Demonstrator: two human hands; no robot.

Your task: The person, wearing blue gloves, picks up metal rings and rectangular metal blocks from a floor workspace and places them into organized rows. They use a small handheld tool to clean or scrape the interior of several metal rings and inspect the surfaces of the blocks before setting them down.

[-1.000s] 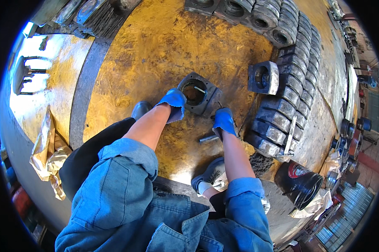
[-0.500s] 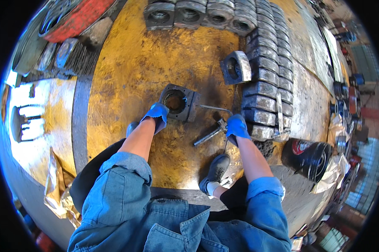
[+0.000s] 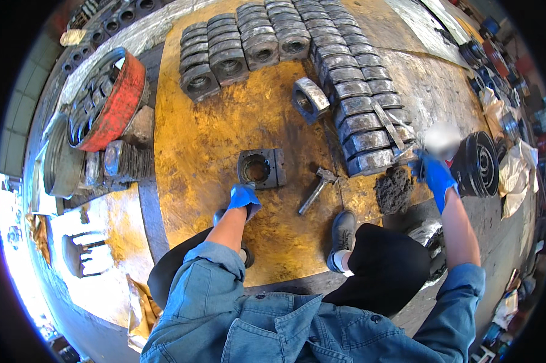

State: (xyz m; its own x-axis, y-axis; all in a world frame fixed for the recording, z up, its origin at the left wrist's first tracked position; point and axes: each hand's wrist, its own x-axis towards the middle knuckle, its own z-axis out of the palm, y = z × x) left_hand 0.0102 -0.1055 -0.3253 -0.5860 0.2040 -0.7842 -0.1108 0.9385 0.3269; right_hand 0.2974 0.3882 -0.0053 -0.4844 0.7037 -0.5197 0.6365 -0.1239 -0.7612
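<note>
A square grey metal block point(image 3: 262, 167) with a round bore lies flat on the yellow-stained steel floor plate point(image 3: 212, 139). My left hand point(image 3: 244, 197), in a blue glove, grips its near left corner. A hammer point(image 3: 317, 188) lies loose on the plate just right of the block, with no hand on it. My right hand point(image 3: 434, 173), also blue-gloved, is stretched far right beside a black round pulley point(image 3: 480, 163), just below a blurred pale thing; its fingers are curled and their hold is unclear. A dark clump of grime point(image 3: 394, 189) lies between the hammer and that hand.
Rows of similar bored metal blocks point(image 3: 351, 91) run along the back and right; one block point(image 3: 310, 100) stands tilted apart. A red-rimmed round part point(image 3: 106, 103) sits at the left. My shoe point(image 3: 343, 232) rests near the plate's front edge. Clutter lines the right side.
My right hand has let go of the hammer and swung right to the black pulley. The hammer now lies on the plate. My left hand stays on the square block.
</note>
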